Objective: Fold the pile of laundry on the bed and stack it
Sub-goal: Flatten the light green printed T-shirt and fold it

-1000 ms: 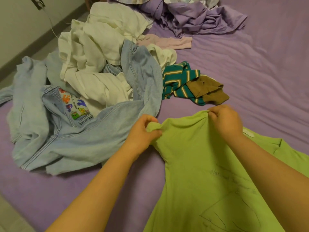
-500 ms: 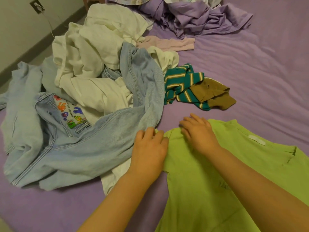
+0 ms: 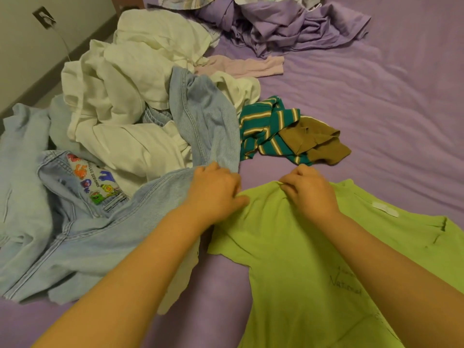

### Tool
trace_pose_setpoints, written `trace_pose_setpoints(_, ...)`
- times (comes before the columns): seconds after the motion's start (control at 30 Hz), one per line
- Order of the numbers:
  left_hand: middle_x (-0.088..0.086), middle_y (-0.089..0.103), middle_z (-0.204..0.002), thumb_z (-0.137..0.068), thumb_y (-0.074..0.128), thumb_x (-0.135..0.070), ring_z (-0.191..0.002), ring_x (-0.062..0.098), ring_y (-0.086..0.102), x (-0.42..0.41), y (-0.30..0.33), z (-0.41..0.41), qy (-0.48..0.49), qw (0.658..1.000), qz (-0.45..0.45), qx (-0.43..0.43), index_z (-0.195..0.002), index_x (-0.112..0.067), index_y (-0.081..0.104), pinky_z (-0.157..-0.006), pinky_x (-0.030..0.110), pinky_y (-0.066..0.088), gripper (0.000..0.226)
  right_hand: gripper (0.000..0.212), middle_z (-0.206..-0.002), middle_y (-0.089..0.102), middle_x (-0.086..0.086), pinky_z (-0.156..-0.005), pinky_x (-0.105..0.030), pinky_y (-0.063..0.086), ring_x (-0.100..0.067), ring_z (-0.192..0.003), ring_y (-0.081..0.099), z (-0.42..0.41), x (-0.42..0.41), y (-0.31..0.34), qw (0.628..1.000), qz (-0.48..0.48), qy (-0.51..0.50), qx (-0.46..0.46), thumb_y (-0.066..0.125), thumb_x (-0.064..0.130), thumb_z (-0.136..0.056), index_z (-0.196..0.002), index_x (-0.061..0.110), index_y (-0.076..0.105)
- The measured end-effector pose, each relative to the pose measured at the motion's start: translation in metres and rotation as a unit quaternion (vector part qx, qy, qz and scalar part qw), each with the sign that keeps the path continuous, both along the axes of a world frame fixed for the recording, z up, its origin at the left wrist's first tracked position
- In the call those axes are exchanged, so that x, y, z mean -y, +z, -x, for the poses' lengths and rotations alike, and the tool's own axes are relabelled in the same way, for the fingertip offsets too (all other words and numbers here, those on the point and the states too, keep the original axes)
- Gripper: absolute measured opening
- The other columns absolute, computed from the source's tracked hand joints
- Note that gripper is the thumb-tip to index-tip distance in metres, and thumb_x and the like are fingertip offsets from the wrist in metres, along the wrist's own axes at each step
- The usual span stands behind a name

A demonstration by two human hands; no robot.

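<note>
The right hand [image 3: 310,190] pinches the green shirt's [image 3: 301,259] sleeve edge at lower right on the bed [image 3: 376,96], the left hand [image 3: 213,192] grips its corner beside the denim [image 3: 88,234], which could snag.

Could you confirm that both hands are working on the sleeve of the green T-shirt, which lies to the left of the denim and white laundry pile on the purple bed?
Not quite: in the head view the green T-shirt lies to the right of the laundry pile, not the left. Both the left hand and right hand are on its sleeve on the purple bed.
</note>
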State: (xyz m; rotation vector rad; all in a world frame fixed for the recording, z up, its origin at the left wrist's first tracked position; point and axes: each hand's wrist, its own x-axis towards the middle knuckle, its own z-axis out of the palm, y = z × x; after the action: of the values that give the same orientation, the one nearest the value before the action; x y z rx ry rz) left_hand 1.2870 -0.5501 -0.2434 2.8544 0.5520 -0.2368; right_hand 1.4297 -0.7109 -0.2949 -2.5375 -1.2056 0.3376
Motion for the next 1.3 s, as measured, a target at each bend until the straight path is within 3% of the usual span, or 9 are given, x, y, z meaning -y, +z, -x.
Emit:
trace_pose_setpoints(0.13, 0.005, 0.062, -0.081, -0.094, 0.050, -0.042, -0.076, 0.024, 0.052, -0.016, -0.002, -0.004, 0.090, 0.991, -0.094, 0.001, -0.081, -0.020, 0.043, -0.072, 0.033, 0.024, 0.026, 0.028, -0.121, 0.056, -0.008, -0.087, -0.036, 0.045, -0.026, -0.110, 0.054, 0.014, -0.005, -0.003, 0.996, -0.021, -0.019, -0.084, 0.043, 0.021, -0.100, -0.119, 0.014, 0.062)
trace_pose_setpoints(0.33, 0.002, 0.063, -0.081, -0.078, 0.065, -0.017, -0.087, 0.024, 0.058, -0.006, -0.005, -0.016, -0.007, 0.963, -0.271, 0.001, -0.083, -0.017, 0.062, -0.078, 0.032, 0.041, 0.006, 0.058, -0.160, 0.004, -0.005, -0.117, -0.041, 0.007, -0.024, -0.147, 0.007, 0.051, 0.032, -0.020, 0.995, 0.085, 0.042, -0.029, 0.037, 0.045, -0.099, -0.151, 0.030, 0.017)
trace_pose_setpoints(0.5, 0.017, 0.064, -0.121, -0.076, 0.073, -0.016, -0.121, 0.039, 0.054, 0.055, -0.021, 0.014, -0.092, 0.983, -0.128, 0.097, -0.103, -0.011, 0.071, -0.101, 0.059, 0.039, 0.027, 0.062, -0.146, 0.042, -0.013, -0.105, -0.063, 0.030, -0.039, -0.135, 0.036, 0.106, 0.074, -0.022, 0.983, 0.171, 0.061, 0.009, 0.030, 0.059, -0.088, -0.138, 0.027, 0.049)
trace_pose_setpoints(0.7, 0.011, 0.002, -0.161, -0.101, 0.032, -0.027, -0.147, 0.034, -0.006, 0.124, -0.060, 0.094, -0.127, 0.983, -0.046, -0.123, -0.149, -0.022, 0.026, -0.113, 0.056, -0.011, 0.048, 0.068, -0.156, 0.019, -0.011, -0.112, -0.060, 0.011, -0.036, -0.144, 0.012, 0.159, 0.115, -0.024, 0.975, 0.215, -0.052, -0.019, 0.011, 0.062, -0.089, -0.147, 0.030, 0.027)
trace_pose_setpoints(0.83, 0.016, 0.046, -0.144, -0.082, 0.073, -0.029, -0.129, 0.035, 0.047, 0.150, -0.055, 0.148, -0.032, 0.996, -0.007, -0.078, -0.135, -0.016, 0.054, -0.102, 0.053, 0.042, 0.058, 0.075, -0.157, 0.010, -0.011, -0.112, -0.060, 0.013, -0.035, -0.145, 0.004, 0.209, 0.131, -0.015, 0.966, 0.236, -0.075, -0.069, -0.011, 0.065, -0.086, -0.148, 0.032, 0.018)
trace_pose_setpoints(0.97, 0.012, 0.062, -0.128, -0.065, 0.086, -0.033, -0.116, 0.029, 0.061, 0.174, -0.057, 0.201, -0.017, 0.995, 0.060, -0.074, -0.123, -0.012, 0.065, -0.091, 0.047, 0.052, 0.065, 0.063, -0.143, 0.046, -0.012, -0.095, -0.066, 0.038, -0.039, -0.130, 0.043, 0.243, 0.135, -0.002, 0.963, 0.257, 0.009, -0.078, 0.023, 0.059, -0.087, -0.134, 0.031, 0.053)
trace_pose_setpoints(1.1, 0.010, 0.050, -0.142, -0.072, 0.080, -0.038, -0.130, 0.026, 0.048, 0.187, -0.050, 0.237, -0.011, 0.988, 0.086, -0.125, -0.133, -0.015, 0.055, -0.105, 0.042, 0.041, 0.070, 0.059, -0.155, -0.021, -0.001, -0.112, -0.063, 0.008, -0.029, -0.139, -0.025, 0.247, 0.159, -0.019, 0.956, 0.289, -0.022, -0.053, -0.005, 0.059, -0.089, -0.143, 0.041, -0.018)
trace_pose_setpoints(1.2, 0.004, 0.007, -0.161, -0.098, 0.043, -0.030, -0.148, 0.020, 0.005, 0.192, -0.055, 0.259, 0.006, 0.984, 0.088, -0.157, -0.152, -0.018, 0.019, -0.119, 0.035, 0.004, 0.060, 0.058, -0.156, -0.025, -0.001, -0.114, -0.061, 0.003, -0.027, -0.137, -0.032, 0.245, 0.167, -0.022, 0.953, 0.299, -0.021, -0.053, 0.009, 0.052, -0.099, -0.138, 0.036, -0.030)
trace_pose_setpoints(1.3, 0.020, 0.054, -0.134, -0.076, 0.075, -0.017, -0.122, 0.033, 0.055, 0.206, -0.045, 0.278, 0.038, 0.991, 0.089, -0.089, -0.116, -0.006, 0.066, -0.097, 0.039, 0.048, 0.042, 0.060, -0.158, -0.020, -0.004, -0.113, -0.060, 0.010, -0.031, -0.144, -0.020, 0.248, 0.162, -0.014, 0.948, 0.310, -0.006, -0.063, 0.017, 0.048, -0.101, -0.147, 0.035, -0.018)
